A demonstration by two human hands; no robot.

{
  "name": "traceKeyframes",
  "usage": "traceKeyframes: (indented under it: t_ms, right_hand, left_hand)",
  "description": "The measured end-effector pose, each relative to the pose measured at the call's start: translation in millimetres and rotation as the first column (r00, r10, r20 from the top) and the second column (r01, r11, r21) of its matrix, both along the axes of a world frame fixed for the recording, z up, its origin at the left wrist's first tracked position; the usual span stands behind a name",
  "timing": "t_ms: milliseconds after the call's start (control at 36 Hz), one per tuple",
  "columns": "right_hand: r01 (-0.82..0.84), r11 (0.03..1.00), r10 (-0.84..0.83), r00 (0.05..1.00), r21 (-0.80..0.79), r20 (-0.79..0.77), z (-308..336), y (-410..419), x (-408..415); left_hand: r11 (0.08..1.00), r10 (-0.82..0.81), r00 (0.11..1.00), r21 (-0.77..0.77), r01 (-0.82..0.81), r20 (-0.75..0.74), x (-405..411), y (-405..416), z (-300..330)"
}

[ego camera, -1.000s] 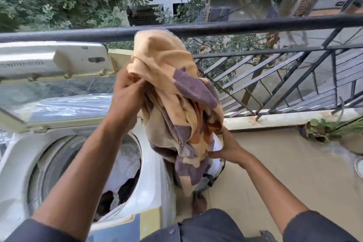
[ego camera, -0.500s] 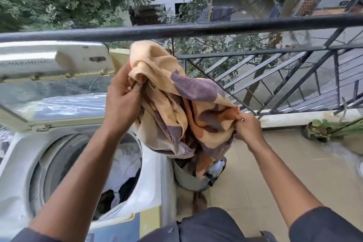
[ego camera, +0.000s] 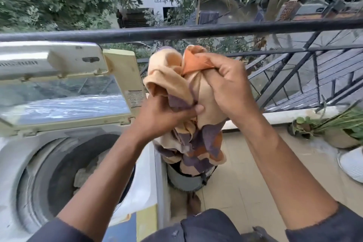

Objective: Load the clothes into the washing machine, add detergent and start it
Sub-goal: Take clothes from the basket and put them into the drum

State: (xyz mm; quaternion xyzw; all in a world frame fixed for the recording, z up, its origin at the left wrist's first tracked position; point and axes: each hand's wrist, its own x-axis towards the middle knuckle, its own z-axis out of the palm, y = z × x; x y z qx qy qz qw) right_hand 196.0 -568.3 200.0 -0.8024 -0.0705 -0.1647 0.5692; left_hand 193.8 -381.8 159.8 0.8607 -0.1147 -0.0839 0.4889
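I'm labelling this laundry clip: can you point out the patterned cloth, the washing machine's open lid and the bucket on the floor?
patterned cloth (ego camera: 204,143): head view, its hanging lower folds.
washing machine lid (ego camera: 64,102): head view, the clear window panel.
bucket (ego camera: 184,181): head view, its grey side wall under the cloth.

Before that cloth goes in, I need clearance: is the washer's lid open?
Open: the cream washing machine lid is tipped up behind the uncovered round drum.
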Motion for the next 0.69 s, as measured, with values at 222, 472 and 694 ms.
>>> traceKeyframes:
  t_ms: [222,472,694]
  right_hand:
    - [-0.1,0.993,0.109,0.983,0.065,-0.147,-29.4,-12.3,-6.7]
    - [-0.139,0.981,0.039,0.829,-0.137,-0.557,-170.3,-32.6,-52.5]
    - [-0.076,0.98,-0.079,0.7,-0.184,-0.71,-264.9,-34.5,-48.3]
  left_hand:
    - [0.942,0.305,0.936,0.085,-0.323,0.178,3.6,-5.3,-6.2]
    - [0.876,0.481,0.873,-0.089,-0.474,0.084,14.2,6.2,12.1]
    - [0.892,0.44,0.872,-0.212,-0.399,0.213,27.8,12.2,37.6]
